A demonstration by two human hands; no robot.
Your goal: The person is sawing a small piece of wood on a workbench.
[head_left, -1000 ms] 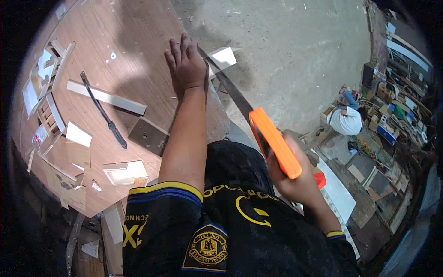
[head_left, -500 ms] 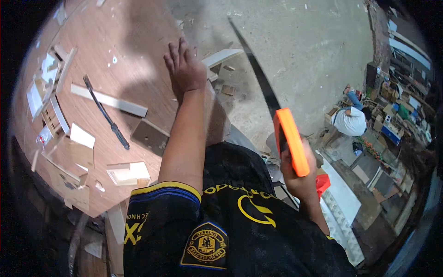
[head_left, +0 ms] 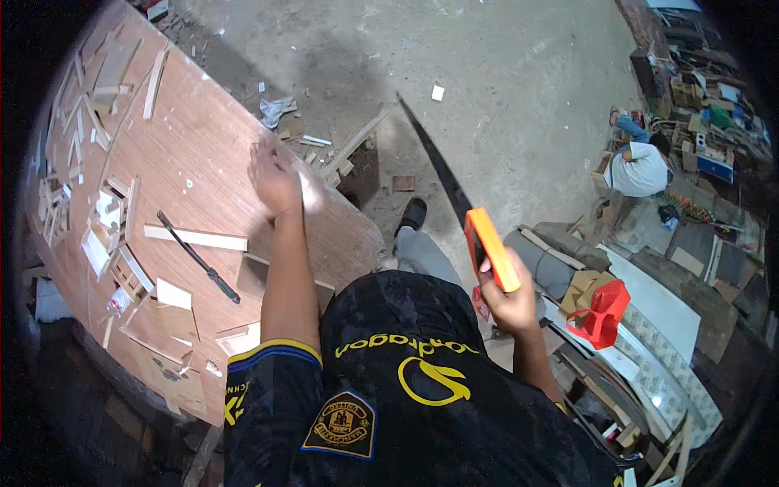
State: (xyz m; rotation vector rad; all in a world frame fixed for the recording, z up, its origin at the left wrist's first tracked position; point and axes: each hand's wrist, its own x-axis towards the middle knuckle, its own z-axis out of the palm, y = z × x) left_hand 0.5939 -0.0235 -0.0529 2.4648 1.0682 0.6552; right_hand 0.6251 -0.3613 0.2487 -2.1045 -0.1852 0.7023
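My right hand [head_left: 510, 297] is closed round the orange handle of a handsaw [head_left: 442, 173]. The saw's long dark blade points away from me over the concrete floor, touching nothing. Near the table's far edge, my left hand [head_left: 274, 183] is over the wooden tabletop [head_left: 219, 146], fingers extended and slightly blurred. Beside its wrist is a pale blurred patch that I cannot make out. Left of my left forearm lie a pale wooden strip [head_left: 213, 239] and a long, thin dark tool [head_left: 195, 258] of unclear kind.
Small wooden frames and offcuts [head_left: 109, 227] crowd the tabletop's left side. Wood scraps [head_left: 349, 154] lie on the floor beyond the table. At right are a red bag [head_left: 604, 316] and stacked boards [head_left: 661, 284]. Farther right, a person in a white shirt [head_left: 639, 169] sits by piled clutter.
My view has shifted, showing more of the floor and tabletop. My left hand has moved left and nearer in the picture. The saw, still in my right hand, has its tip lower.
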